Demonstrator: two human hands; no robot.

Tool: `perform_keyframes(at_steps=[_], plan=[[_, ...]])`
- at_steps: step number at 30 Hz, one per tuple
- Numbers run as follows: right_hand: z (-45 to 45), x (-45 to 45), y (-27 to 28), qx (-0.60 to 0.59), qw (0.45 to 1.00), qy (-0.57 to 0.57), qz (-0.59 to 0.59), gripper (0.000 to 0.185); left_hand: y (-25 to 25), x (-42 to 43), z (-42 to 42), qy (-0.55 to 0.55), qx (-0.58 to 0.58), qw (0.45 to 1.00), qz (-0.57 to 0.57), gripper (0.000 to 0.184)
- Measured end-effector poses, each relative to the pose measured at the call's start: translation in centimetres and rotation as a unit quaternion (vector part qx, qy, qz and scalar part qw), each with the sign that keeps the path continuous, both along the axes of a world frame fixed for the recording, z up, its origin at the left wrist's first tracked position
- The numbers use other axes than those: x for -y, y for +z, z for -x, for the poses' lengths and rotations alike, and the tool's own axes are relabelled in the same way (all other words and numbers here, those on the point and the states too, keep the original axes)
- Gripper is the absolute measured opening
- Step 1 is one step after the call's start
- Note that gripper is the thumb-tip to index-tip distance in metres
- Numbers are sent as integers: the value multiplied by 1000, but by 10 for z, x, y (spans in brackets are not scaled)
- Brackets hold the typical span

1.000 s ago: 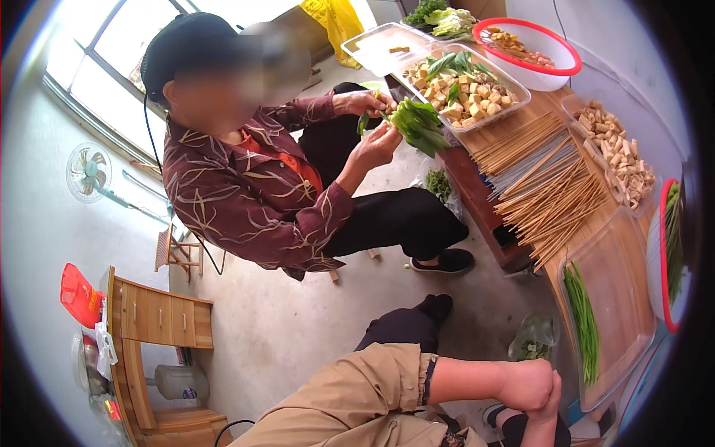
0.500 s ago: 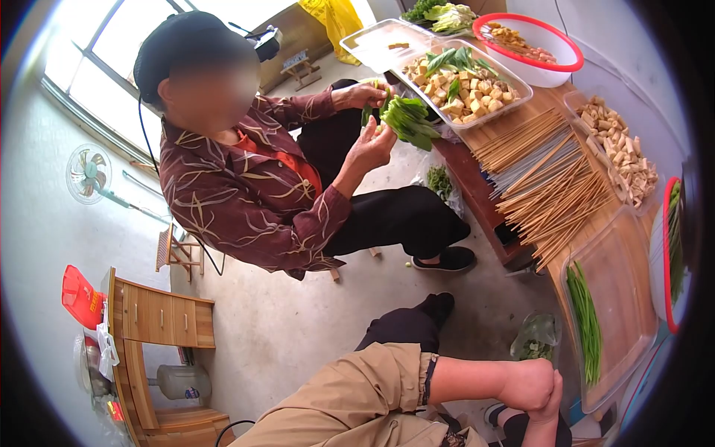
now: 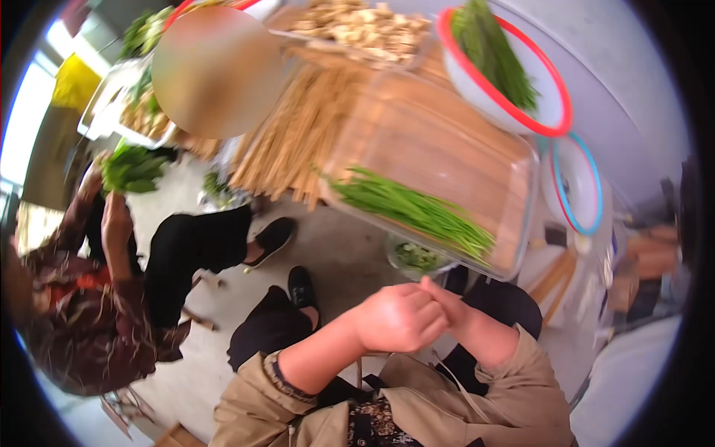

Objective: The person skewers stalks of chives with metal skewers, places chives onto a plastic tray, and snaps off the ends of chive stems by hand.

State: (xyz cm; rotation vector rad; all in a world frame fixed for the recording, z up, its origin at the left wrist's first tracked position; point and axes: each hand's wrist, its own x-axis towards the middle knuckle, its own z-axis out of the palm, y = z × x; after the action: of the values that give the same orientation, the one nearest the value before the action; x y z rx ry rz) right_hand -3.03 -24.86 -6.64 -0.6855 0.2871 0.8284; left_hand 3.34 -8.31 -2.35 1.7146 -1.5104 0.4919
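My left hand (image 3: 402,316) is closed in a fist, pressed against my right hand (image 3: 456,304) above my lap. My right hand's fingers are curled and partly hidden behind the left; no object shows between them. Just beyond the hands stands a clear plastic tray (image 3: 439,123) on the table. Long thin green stalks, like garlic chives (image 3: 417,212), lie along its near side. Below the tray's edge, a clear bag or bowl of cut greens (image 3: 417,257) sits low down, near my hands.
Bamboo skewers (image 3: 298,127) lie spread left of the tray, with a container of pale chopped pieces (image 3: 365,30) behind. A red-rimmed bowl (image 3: 562,104) holds long greens; a blue-rimmed bowl (image 3: 594,186) stands right. At left, a co-worker's hands hold leafy greens (image 3: 134,170).
My view has swung to the right, so the tray and bowls now sit nearer the middle and the co-worker at the left edge. My hands stay together.
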Motion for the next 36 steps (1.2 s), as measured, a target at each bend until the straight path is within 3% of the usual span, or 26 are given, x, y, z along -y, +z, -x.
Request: perform_keyframes(at_steps=[2,4,5,6,8,9,12,13,16,25,29,31,36], plan=[[6,2,-3,-5,999,-25,-19,47,6,5,-2,-6,8,1000,-23,16],[0,-5,29,46,993,-72,84,40,11,9,-5,6,17,999,-50,17],[3,2,20,126,983,-59,116,32,13,13,-9,20,22,998,-54,20],[5,7,20,124,983,-67,117,32,17,18,-12,36,26,997,-58,24],[6,15,21,269,887,159,340,25,25,29,-19,82,0,994,-66,31],[11,16,24,267,889,154,338,25,26,35,-22,98,-13,993,-62,29],[32,15,38,518,647,252,499,18,35,56,-38,127,-27,989,-71,27],[37,17,35,541,611,293,499,18,38,61,-43,122,-52,987,-96,28],[49,20,38,575,594,274,491,17,43,76,-53,127,-77,966,-212,36],[57,29,24,641,543,178,512,17,53,120,-58,160,-95,900,-394,58],[58,34,26,641,535,175,522,18,41,133,-63,182,-74,883,-427,53],[56,38,35,637,528,181,531,9,31,139,-63,205,-51,891,-401,47],[56,43,37,639,535,158,530,9,25,145,-78,210,-45,882,-419,47]])
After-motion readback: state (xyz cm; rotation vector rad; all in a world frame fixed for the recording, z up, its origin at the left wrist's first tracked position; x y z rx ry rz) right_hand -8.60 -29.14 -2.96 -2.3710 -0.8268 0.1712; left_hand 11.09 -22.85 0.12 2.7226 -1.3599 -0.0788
